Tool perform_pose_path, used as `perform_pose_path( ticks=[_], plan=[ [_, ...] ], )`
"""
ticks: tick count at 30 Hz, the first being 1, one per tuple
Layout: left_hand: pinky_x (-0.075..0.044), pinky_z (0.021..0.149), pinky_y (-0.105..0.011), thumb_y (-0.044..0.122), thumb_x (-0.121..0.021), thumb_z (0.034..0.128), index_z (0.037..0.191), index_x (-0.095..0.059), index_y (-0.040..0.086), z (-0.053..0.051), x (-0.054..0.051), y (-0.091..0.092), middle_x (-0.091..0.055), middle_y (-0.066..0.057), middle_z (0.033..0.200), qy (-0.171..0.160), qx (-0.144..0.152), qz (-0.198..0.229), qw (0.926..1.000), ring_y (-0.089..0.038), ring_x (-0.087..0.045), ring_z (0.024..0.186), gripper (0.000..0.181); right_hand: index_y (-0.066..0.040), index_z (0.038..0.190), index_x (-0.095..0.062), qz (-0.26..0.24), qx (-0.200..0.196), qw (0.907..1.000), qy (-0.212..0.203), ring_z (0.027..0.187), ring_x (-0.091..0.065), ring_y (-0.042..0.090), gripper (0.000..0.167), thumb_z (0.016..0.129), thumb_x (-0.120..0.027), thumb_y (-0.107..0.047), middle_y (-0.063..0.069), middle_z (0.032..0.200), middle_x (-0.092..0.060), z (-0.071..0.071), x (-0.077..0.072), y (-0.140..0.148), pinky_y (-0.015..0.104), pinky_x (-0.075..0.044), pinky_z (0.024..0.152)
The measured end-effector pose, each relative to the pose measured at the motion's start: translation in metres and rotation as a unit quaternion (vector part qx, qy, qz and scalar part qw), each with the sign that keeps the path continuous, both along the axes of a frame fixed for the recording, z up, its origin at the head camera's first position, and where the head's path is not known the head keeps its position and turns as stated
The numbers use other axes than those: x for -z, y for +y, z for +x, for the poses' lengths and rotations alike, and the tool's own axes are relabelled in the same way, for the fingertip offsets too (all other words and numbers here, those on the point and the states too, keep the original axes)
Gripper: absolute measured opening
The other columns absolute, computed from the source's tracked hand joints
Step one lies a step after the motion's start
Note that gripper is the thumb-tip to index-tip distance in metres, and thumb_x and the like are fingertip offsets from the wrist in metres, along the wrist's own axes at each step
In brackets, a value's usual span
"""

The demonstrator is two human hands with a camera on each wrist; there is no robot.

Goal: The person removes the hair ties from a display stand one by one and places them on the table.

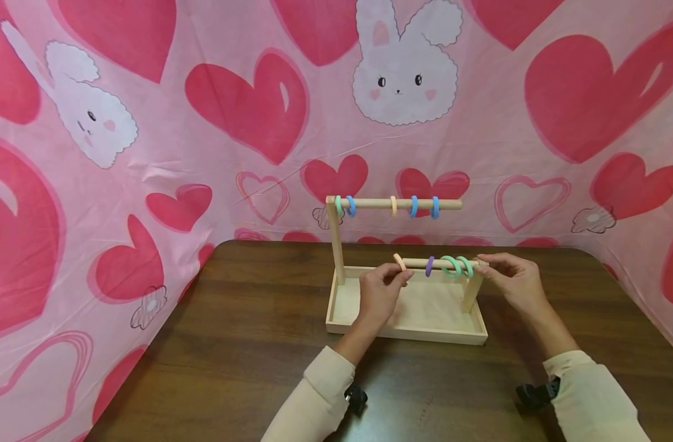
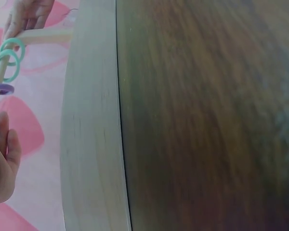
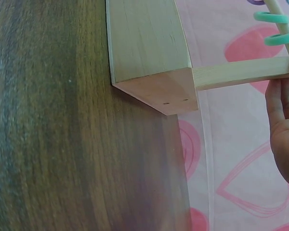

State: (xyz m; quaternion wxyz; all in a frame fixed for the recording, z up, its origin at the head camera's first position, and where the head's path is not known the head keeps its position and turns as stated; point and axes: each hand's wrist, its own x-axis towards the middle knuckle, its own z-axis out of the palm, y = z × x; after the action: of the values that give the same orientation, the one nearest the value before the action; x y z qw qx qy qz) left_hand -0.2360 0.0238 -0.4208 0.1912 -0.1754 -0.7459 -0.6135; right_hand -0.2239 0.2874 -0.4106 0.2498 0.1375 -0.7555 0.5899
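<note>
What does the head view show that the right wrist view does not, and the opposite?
Only the head view shows the left hand, the peach ring it pinches and the rabbits on the backdrop. Only the right wrist view shows two small dark spots on the outer end of the tray. Both share the right hand at the short post, two green rings, lower rod, tray and table.

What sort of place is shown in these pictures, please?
Probably an indoor workspace, perhaps a staged one: a dark wooden table, a pink heart-patterned cloth behind it, and a wooden stand carrying coloured rings.
</note>
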Motion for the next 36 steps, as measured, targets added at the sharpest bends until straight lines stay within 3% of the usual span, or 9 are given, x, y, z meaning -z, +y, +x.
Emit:
perform_pose_path(
  ticks=[5, 12, 18, 27, 36],
  plan=[
    [-0.051, 0.062, -0.014, 0.011, -0.079, 0.0872, 0.093, -0.078, -0.001, 0.001, -0.002, -0.003, -0.076, -0.016, 0.076, -0.004, 0.002, 0.003, 1.0, -0.004, -0.064, 0.065, 0.013, -0.01, 0.103, -0.08, -0.009, -0.008, 0.9999, 0.002, 0.084, -0.068, -0.01, 0.029, 0.087, -0.07, 0.013, -0.026, 0.098, -0.076, 0.0, 0.0, 0.001, 0.007, -0.053, 0.072],
    [-0.051, 0.061, -0.014, 0.012, -0.076, 0.0907, 0.094, -0.078, -0.002, 0.0, -0.002, -0.006, -0.077, -0.016, 0.078, 0.007, -0.002, -0.009, 0.9999, -0.019, -0.072, 0.067, 0.015, -0.004, 0.104, -0.079, -0.012, -0.01, 0.9999, -0.002, 0.083, -0.068, -0.009, 0.026, 0.087, -0.069, 0.013, -0.027, 0.098, -0.075, 0.0, -0.001, 0.001, 0.007, -0.053, 0.072],
    [-0.053, 0.061, -0.015, 0.013, -0.071, 0.0949, 0.097, -0.077, -0.003, -0.001, -0.004, -0.01, -0.077, -0.017, 0.081, 0.012, 0.0, -0.017, 0.9998, -0.022, -0.074, 0.07, 0.017, 0.003, 0.106, -0.076, 0.006, 0.002, 1.0, -0.004, 0.081, -0.067, -0.01, 0.021, 0.088, -0.069, 0.012, -0.028, 0.094, -0.074, 0.002, -0.001, 0.0, 0.007, -0.053, 0.071],
    [-0.053, 0.066, -0.013, 0.015, -0.069, 0.0971, 0.098, -0.076, -0.002, -0.002, -0.008, -0.018, -0.077, -0.021, 0.086, -0.057, 0.015, 0.026, 0.9979, -0.032, -0.076, 0.077, 0.019, 0.007, 0.108, -0.074, 0.014, 0.011, 0.9998, -0.007, 0.078, -0.065, -0.009, 0.02, 0.089, -0.069, 0.01, -0.028, 0.089, -0.074, 0.003, -0.003, 0.0, 0.008, -0.052, 0.069],
    [-0.059, 0.069, -0.018, 0.011, -0.067, 0.0975, 0.099, -0.073, -0.008, -0.002, -0.011, -0.029, -0.074, -0.028, 0.087, -0.1, 0.026, 0.057, 0.993, -0.013, -0.072, 0.07, 0.02, 0.009, 0.108, -0.073, 0.016, 0.009, 0.9998, -0.004, 0.081, -0.067, -0.01, 0.02, 0.088, -0.07, 0.011, -0.029, 0.095, -0.074, 0.003, -0.002, -0.002, 0.007, -0.053, 0.072]
  ],
)
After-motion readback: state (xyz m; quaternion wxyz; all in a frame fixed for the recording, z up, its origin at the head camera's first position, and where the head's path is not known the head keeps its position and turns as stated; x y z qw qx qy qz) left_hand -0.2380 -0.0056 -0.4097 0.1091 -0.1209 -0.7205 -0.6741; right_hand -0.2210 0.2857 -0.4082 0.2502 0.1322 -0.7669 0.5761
